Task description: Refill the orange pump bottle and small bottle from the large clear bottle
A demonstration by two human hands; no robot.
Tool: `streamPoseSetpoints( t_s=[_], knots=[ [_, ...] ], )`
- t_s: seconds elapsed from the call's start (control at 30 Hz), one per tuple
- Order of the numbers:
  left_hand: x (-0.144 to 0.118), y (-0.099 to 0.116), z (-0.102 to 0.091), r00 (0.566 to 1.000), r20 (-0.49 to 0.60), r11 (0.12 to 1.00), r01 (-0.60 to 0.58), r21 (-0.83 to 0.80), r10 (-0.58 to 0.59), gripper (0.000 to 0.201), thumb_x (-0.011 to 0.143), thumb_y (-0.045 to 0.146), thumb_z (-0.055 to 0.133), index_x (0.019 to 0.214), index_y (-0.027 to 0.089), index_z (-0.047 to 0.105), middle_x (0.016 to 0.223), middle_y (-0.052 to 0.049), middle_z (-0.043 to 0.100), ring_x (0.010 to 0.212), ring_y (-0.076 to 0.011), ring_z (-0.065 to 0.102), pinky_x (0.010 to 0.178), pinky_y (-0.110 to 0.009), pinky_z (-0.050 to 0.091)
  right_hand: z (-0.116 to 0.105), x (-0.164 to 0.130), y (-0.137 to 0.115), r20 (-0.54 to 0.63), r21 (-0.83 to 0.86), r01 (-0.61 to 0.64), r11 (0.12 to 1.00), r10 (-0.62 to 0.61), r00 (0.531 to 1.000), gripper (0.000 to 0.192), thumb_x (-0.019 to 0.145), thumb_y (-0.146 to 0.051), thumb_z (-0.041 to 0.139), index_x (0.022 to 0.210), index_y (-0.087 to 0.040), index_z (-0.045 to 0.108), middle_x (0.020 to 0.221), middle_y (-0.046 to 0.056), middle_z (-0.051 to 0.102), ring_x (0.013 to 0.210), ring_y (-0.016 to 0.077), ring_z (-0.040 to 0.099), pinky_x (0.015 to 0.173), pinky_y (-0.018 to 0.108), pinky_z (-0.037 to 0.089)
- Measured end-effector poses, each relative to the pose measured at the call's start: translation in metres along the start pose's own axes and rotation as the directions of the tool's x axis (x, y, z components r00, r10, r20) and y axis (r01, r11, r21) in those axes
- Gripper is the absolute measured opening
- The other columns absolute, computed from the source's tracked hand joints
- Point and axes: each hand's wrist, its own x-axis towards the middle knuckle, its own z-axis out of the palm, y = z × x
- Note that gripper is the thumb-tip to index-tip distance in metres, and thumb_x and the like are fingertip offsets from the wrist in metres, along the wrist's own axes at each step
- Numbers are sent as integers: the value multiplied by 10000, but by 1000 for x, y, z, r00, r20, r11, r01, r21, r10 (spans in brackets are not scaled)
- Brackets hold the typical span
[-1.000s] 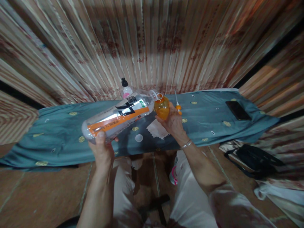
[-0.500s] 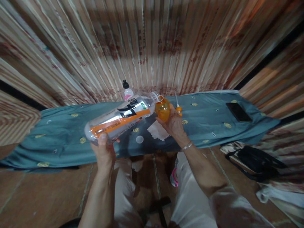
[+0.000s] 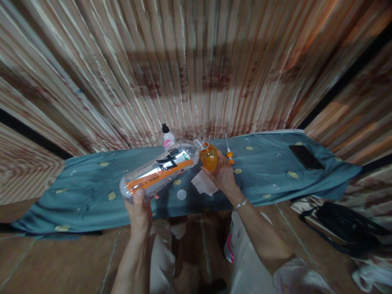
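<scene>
both bottles have been shifted lower in view. big bottle [image 3: 159,173] is gripped at its base by left hand [image 3: 139,208], tilted, mouth at orange bottle [image 3: 208,157] clasped in right hand [image 3: 223,176].

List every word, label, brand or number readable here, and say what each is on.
None can be read for certain.
Big bottle in the left hand: large black marks and small print on its white and orange label, too blurred to read.
Pink-labelled bottle behind: print too small.
Orange bottle in the right hand: no text shows.
Curtain: reddish marks, illegible.
</scene>
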Motion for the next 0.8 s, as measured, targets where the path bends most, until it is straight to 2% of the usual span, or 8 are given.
streamPoseSetpoints(
  t_s=[0.23,0.47,0.57,0.8],
  knots=[
    [0,2,2,1000,-3,1000,-16,21,16,540,647,590,849,943,165,695,803,-48,707,566,-152,609,441,-229,469,0,0,1,26,54,7,999,-8,1000,879,925,-575,711,1547,-66,357,1337,281,676,1239,396,678,1024,592,588],
    [1,5,2,999,-25,999,-21,37,22,512,660,544,840,982,179,681,879,-49,707,660,-167,644,485,-224,498,2,1,-2,-2,83,8,997,-7,1000,928,973,-595,633,1618,-42,257,1366,292,659,1247,394,672,1005,574,602],
    [2,5,0,1000,-31,999,-3,43,5,533,652,551,840,1010,186,690,911,-54,709,688,-180,648,531,-260,532,2,3,-4,-5,103,5,995,-5,1000,942,991,-601,597,1636,-32,213,1376,300,654,1254,392,669,1004,571,603],
    [1,9,-7,998,-57,997,6,72,-2,537,661,545,830,1030,185,682,928,-68,711,705,-197,648,592,-305,554,8,2,-5,-12,129,33,991,-31,999,956,975,-636,605,1616,-7,276,1413,322,627,1284,409,650,1041,602,591]
  ],
)
